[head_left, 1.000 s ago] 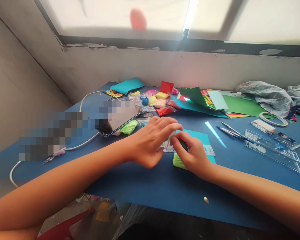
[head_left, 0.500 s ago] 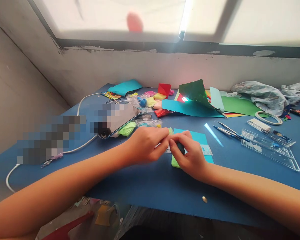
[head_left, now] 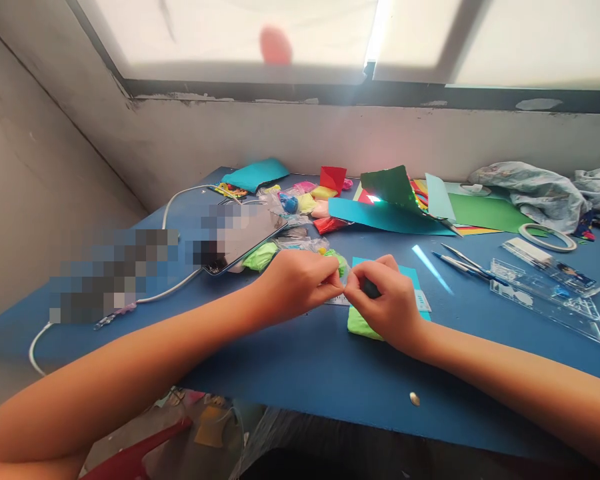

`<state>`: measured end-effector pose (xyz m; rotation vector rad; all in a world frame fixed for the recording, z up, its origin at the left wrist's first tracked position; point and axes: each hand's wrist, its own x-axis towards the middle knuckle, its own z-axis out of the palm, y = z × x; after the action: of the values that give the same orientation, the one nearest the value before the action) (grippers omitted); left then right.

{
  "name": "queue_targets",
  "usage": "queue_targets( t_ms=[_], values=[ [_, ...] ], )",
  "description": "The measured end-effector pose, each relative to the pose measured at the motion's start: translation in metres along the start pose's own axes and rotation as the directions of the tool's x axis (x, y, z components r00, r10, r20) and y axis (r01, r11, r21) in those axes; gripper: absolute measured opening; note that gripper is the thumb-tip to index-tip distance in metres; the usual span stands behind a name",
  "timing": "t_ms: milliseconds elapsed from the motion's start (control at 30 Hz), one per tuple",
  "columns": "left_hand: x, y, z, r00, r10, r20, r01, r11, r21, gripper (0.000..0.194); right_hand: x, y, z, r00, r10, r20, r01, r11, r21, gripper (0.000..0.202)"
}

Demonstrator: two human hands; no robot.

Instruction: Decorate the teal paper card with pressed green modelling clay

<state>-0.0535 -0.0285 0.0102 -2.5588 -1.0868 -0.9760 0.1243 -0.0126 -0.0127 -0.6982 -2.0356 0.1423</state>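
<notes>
Over the blue table [head_left: 280, 373], my left hand [head_left: 305, 283] is closed in a pinch, its fingertips meeting those of the other hand; what they pinch is too small to tell. My right hand [head_left: 387, 300] is curled round a dark, rounded lump [head_left: 371, 289] that shows between thumb and fingers. Beneath and beside it lie a light green clay piece [head_left: 363, 325], a blue paper sheet [head_left: 405, 270] and a pale ruler [head_left: 423, 300]. A bag of green clay [head_left: 335, 262] sits just behind the fingertips.
A tablet [head_left: 245, 237] with a white cable [head_left: 173, 290] lies at left. Bagged clays [head_left: 305, 203] and coloured papers [head_left: 390, 217] are at the back. Pens [head_left: 463, 263], clear rulers [head_left: 550, 307], a tape roll [head_left: 547, 237] and cloth [head_left: 535, 190] stand at right.
My fingertips have shifted slightly, and more of the green clay bag and green piece shows. The whole view has moved a little, with the table's things appearing farther right.
</notes>
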Motion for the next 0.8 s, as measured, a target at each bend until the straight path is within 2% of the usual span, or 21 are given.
queue_targets(
  t_ms=[200,300,367,433,467,567,633,700,800],
  values=[
    [0.001,0.002,-0.003,0.993,0.026,-0.118,0.014,0.944,0.328,0.027,0.004,0.002,0.001,0.992,0.120,-0.045,-0.122,0.992,-0.042,0.020],
    [0.003,0.001,-0.009,0.987,0.096,-0.131,-0.028,0.895,0.445,0.028,0.006,0.001,-0.003,0.993,0.102,-0.062,-0.105,0.993,-0.047,0.019],
    [0.004,0.000,-0.012,0.982,0.164,-0.094,-0.111,0.903,0.416,0.024,0.007,0.002,-0.006,0.995,0.077,-0.058,-0.079,0.996,-0.032,0.019],
    [0.006,-0.003,-0.014,0.982,0.183,-0.048,-0.162,0.945,0.283,0.015,0.007,0.004,-0.009,0.996,0.084,-0.036,-0.084,0.996,0.008,0.018],
    [0.006,-0.004,-0.014,0.985,0.174,-0.020,-0.166,0.964,0.206,0.019,0.007,0.005,-0.010,0.994,0.101,-0.029,-0.100,0.995,0.030,0.017],
    [0.007,-0.011,-0.013,0.987,0.145,0.065,-0.149,0.987,0.061,0.061,0.007,0.008,-0.010,0.987,0.155,-0.038,-0.151,0.985,0.084,0.016],
    [0.006,-0.016,-0.009,0.985,0.143,0.101,-0.147,0.988,0.042,0.072,0.007,0.008,-0.010,0.985,0.168,-0.050,-0.161,0.980,0.112,0.016],
    [0.005,-0.021,-0.004,0.986,0.126,0.107,-0.131,0.990,0.043,0.064,0.007,0.006,-0.010,0.987,0.157,-0.042,-0.150,0.979,0.140,0.016],
    [0.004,-0.024,0.001,0.989,0.094,0.112,-0.097,0.995,0.025,0.036,0.006,0.004,-0.010,0.989,0.145,-0.017,-0.141,0.978,0.155,0.016]
  ],
)
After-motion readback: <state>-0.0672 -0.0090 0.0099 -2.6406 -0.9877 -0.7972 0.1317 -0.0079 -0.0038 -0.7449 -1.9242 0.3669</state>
